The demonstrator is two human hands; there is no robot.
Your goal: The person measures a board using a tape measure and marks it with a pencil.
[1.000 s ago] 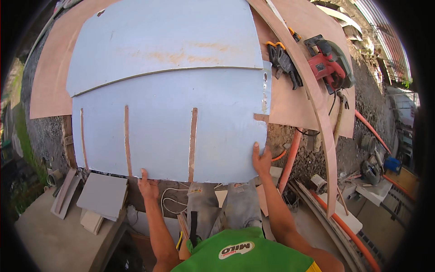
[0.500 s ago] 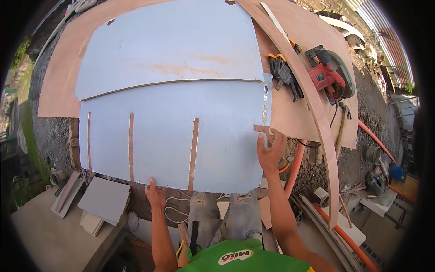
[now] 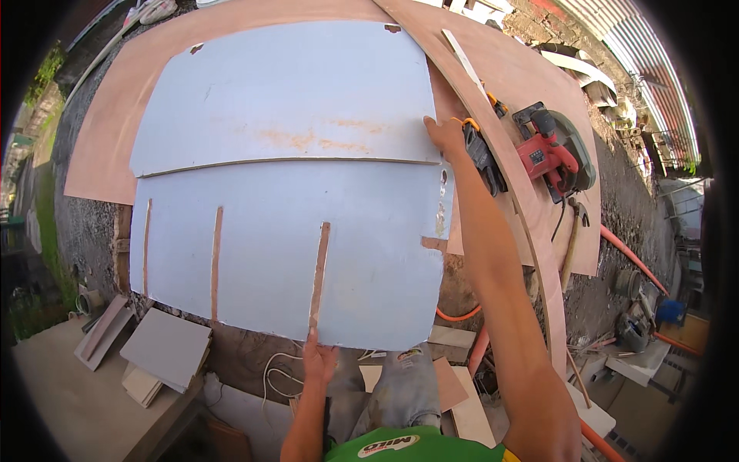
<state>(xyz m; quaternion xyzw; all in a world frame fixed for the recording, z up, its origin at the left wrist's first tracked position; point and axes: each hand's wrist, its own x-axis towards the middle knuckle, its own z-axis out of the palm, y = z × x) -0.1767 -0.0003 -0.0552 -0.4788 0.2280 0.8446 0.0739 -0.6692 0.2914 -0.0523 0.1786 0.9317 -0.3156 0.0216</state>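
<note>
On brown plywood [image 3: 100, 154], the blue upper board [image 3: 292, 85] overlaps the lower board [image 3: 385, 262], which juts nearer; both run longest left to right. The right hand [image 3: 446, 140] has moved to the upper board's right edge, grip unclear, so both boards are now handled; the left hand [image 3: 319, 362] pinches the lower board's near edge

I have the bare right arm [image 3: 504, 285] stretched far forward, right hand [image 3: 446, 138] palm down, its thumb [image 3: 429, 122] pointing forward and left. My left forearm [image 3: 305, 416] enters low; the left hand [image 3: 319, 359] sits nearer, thumb up, fingers partly hidden.
</note>
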